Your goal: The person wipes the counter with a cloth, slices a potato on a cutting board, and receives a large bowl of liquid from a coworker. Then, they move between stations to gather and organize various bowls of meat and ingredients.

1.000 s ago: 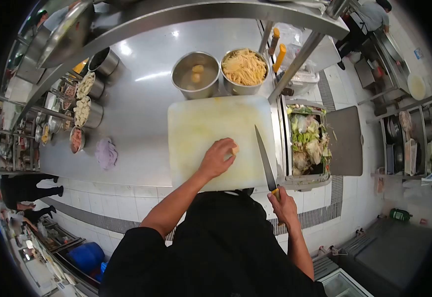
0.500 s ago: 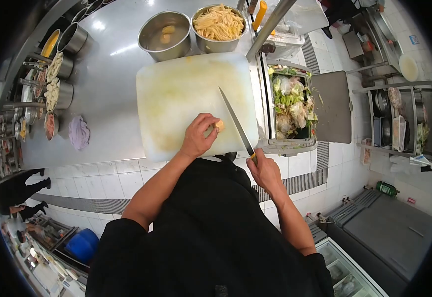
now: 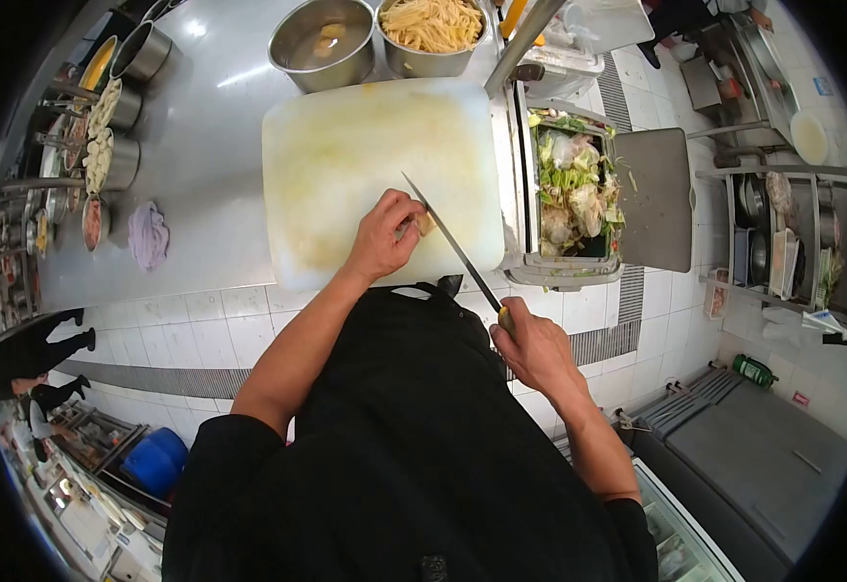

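My left hand (image 3: 384, 236) has its fingers curled around a small yellowish vegetable piece (image 3: 427, 224), low on the white cutting board (image 3: 370, 136). Closed on the handle of a long knife (image 3: 464, 260) is my right hand (image 3: 532, 346), just off the board's lower right edge. The blade slants up and left across the board, passing right at the piece beside my left fingertips. Part of the piece is hidden by my fingers.
Behind the board stand a metal pot of water (image 3: 297, 68) with yellowish chunks and a metal pot (image 3: 423, 70) heaped with pale strips. An open bin (image 3: 569, 275) of vegetable scraps is at right. A purple cloth (image 3: 149, 236) lies left; two people are far left.
The knife blade has swung left, bringing its edge to the vegetable piece. My right hand has shifted slightly right and lower; my left hand still grips the piece.
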Motion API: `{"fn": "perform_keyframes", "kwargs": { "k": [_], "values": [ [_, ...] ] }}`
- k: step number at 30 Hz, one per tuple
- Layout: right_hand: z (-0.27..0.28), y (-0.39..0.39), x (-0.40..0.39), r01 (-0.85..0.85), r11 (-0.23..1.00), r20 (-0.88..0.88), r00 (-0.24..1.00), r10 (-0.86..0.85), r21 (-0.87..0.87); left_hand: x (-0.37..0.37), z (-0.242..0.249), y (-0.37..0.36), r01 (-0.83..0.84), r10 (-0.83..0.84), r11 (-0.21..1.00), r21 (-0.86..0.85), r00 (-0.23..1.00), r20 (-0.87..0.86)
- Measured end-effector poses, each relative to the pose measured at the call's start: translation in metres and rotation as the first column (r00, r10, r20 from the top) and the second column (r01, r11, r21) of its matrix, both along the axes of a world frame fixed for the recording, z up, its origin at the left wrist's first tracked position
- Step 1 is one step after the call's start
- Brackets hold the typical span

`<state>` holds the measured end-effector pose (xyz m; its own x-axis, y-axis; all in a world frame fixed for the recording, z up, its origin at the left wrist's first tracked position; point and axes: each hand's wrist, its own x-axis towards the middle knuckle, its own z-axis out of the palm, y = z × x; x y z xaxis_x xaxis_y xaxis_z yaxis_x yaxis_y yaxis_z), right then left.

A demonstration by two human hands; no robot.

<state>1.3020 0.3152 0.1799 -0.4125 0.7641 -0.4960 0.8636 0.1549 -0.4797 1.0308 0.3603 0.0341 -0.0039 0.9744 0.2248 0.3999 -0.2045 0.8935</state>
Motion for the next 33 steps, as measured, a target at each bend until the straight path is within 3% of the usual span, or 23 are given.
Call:
{"fn": "perform_keyframes", "kwargs": {
  "k": [8, 11, 15, 17, 20, 25, 28, 33],
  "values": [
    [0.031, 0.004, 0.002, -0.071, 0.997, 0.109, 0.991, 0.074, -0.024, 0.006, -0.003, 0.001, -0.067, 0.069, 0.996, 0.054, 0.997, -0.034],
    [0.000, 0.020, -0.015, -0.098, 0.993, 0.026, 0.995, 0.096, 0.072, 0.008, -0.003, 0.001, -0.090, 0.092, 0.995, 0.047, 0.995, -0.042],
    [-0.081, 0.041, -0.054, -0.045, 0.987, -0.027, 0.998, 0.050, 0.157, 0.009, 0.000, 0.001, -0.084, 0.085, 0.996, 0.037, 0.995, -0.055],
    [-0.091, 0.053, -0.062, -0.016, 0.984, -0.050, 0.998, 0.026, 0.180, 0.009, 0.000, 0.000, -0.091, 0.092, 0.996, 0.022, 0.995, -0.027],
    [-0.083, 0.053, -0.056, -0.037, 0.971, -0.085, 0.995, 0.059, 0.235, 0.010, 0.000, 0.000, -0.094, 0.096, 0.995, 0.036, 0.994, -0.052],
    [-0.004, 0.028, -0.023, -0.115, 0.987, -0.002, 0.993, 0.116, 0.111, 0.010, 0.001, 0.000, -0.095, 0.096, 0.995, 0.022, 0.993, -0.073],
    [0.013, 0.016, -0.008, -0.111, 0.994, 0.058, 0.992, 0.109, 0.025, 0.009, 0.000, 0.001, -0.095, 0.096, 0.995, 0.022, 0.993, -0.075],
    [-0.066, 0.036, -0.051, -0.068, 0.972, -0.064, 0.994, 0.085, 0.224, 0.010, 0.001, 0.000, -0.100, 0.106, 0.993, 0.071, 0.990, -0.096]
  ]
}}
